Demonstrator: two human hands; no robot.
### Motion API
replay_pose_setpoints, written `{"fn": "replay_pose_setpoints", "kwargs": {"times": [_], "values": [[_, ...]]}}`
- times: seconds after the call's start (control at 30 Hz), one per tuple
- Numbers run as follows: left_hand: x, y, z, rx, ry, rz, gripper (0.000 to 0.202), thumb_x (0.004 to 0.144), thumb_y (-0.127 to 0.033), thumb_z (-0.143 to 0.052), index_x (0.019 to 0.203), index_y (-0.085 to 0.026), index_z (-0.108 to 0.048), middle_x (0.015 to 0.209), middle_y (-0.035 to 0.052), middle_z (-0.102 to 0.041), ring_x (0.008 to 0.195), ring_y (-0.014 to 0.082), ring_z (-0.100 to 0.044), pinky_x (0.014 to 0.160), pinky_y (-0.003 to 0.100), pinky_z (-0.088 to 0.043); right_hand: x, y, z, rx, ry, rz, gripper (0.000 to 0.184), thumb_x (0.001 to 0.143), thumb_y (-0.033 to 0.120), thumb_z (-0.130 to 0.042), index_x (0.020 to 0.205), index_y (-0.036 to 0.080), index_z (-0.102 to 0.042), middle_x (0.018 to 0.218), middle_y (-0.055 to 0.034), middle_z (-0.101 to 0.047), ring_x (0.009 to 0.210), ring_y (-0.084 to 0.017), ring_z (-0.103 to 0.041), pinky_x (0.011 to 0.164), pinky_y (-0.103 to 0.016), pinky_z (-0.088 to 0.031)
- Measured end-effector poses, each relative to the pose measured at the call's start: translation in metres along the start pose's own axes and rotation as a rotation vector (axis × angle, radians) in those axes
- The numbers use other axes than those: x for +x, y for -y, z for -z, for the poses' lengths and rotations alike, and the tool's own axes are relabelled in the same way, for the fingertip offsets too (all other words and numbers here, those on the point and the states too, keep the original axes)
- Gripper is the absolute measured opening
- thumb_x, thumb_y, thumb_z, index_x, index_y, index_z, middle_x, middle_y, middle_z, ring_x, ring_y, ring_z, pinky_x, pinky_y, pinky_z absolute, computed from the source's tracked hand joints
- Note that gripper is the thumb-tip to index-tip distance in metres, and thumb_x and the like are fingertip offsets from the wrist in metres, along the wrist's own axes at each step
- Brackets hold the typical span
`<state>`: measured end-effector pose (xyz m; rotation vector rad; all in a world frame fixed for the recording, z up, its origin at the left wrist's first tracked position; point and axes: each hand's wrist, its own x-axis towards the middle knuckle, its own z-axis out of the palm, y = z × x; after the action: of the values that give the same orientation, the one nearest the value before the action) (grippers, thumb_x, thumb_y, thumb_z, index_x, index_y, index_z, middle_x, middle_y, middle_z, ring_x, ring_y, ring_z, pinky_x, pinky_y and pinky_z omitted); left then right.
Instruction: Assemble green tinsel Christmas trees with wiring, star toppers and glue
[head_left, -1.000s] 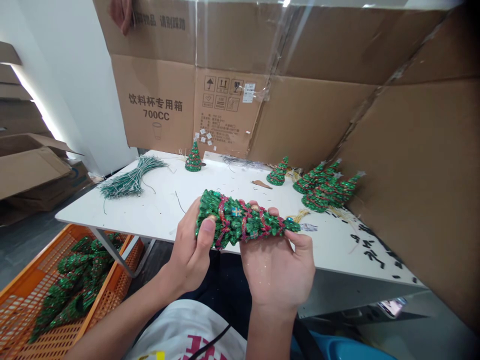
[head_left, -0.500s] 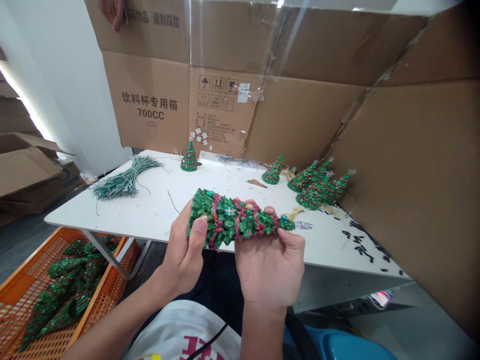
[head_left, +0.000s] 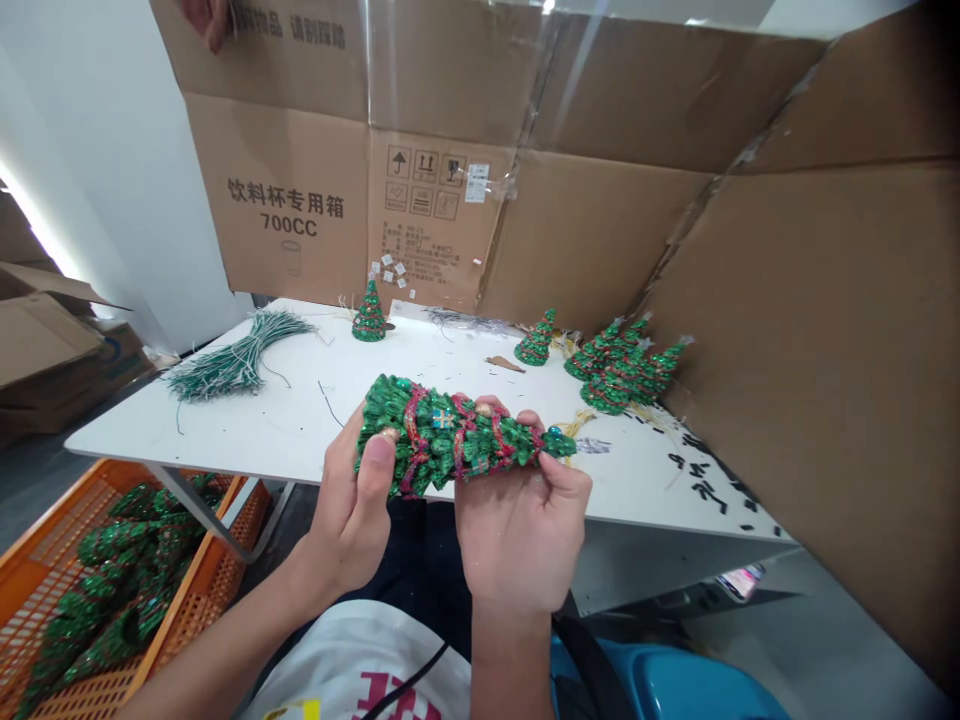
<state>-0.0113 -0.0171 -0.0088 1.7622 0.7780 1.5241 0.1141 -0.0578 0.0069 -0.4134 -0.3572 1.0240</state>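
I hold a small glittery green Christmas tree (head_left: pixel 442 435) lying sideways over the near edge of the white table (head_left: pixel 315 430), its tip pointing right. Red bead strands and tiny ornaments wrap it. My left hand (head_left: pixel 352 515) is closed on the wide base, thumb pressed on the front. My right hand (head_left: pixel 517 525) is closed around the narrow upper part, thumb near the tip.
Two single trees (head_left: pixel 369 314) (head_left: pixel 537 343) stand on the table; a pile of trees (head_left: pixel 622 368) lies at right. A green wire bundle (head_left: pixel 232 362) lies at left. Cardboard walls (head_left: pixel 570 170) enclose the back and right. An orange crate (head_left: pixel 82 590) of trees sits lower left. Another person's fingers (head_left: pixel 201 20) grip the cardboard's top.
The view has drifted, so everything sits a little further left. My hands keep the same grip on the tree; my right fingers shifted slightly near the tip.
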Motion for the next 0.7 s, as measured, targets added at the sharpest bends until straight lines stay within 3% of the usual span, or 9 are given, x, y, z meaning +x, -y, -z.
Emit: {"fn": "replay_pose_setpoints", "kwargs": {"times": [0.27, 0.5, 0.7], "values": [[-0.0022, 0.0019, -0.0004, 0.028, -0.050, 0.025, 0.052, 0.113, -0.058, -0.041, 0.105, -0.020, -0.076, 0.084, 0.0050, -0.068, 0.070, 0.0203, -0.054, 0.077, 0.033, -0.056, -0.0001, -0.0037, -0.0041, -0.013, 0.028, 0.057, 0.017, 0.088, 0.036, -0.058, 0.095, 0.031, -0.073, 0.109, 0.0020, -0.081, 0.113, -0.024, -0.076, 0.102, -0.043, -0.059], [-0.0037, 0.0040, -0.0010, 0.008, -0.045, 0.033, 0.050, 0.113, -0.056, -0.041, 0.107, -0.019, -0.075, 0.086, 0.0063, -0.069, 0.078, 0.0226, -0.060, 0.076, 0.033, -0.055, 0.0005, -0.0051, -0.0022, 0.006, 0.034, 0.053, 0.017, 0.090, 0.036, -0.059, 0.096, 0.031, -0.073, 0.108, 0.0022, -0.081, 0.114, -0.024, -0.076, 0.099, -0.041, -0.061], [-0.0030, 0.0053, -0.0013, 0.023, -0.085, 0.031, 0.048, 0.112, -0.055, -0.045, 0.090, -0.021, -0.070, 0.069, 0.0011, -0.051, 0.065, 0.0193, -0.041, 0.071, 0.032, -0.051, -0.0015, -0.0027, -0.0017, 0.005, 0.034, 0.036, 0.018, 0.091, 0.037, -0.058, 0.098, 0.031, -0.073, 0.111, 0.0006, -0.080, 0.116, -0.026, -0.076, 0.102, -0.045, -0.060]]}}
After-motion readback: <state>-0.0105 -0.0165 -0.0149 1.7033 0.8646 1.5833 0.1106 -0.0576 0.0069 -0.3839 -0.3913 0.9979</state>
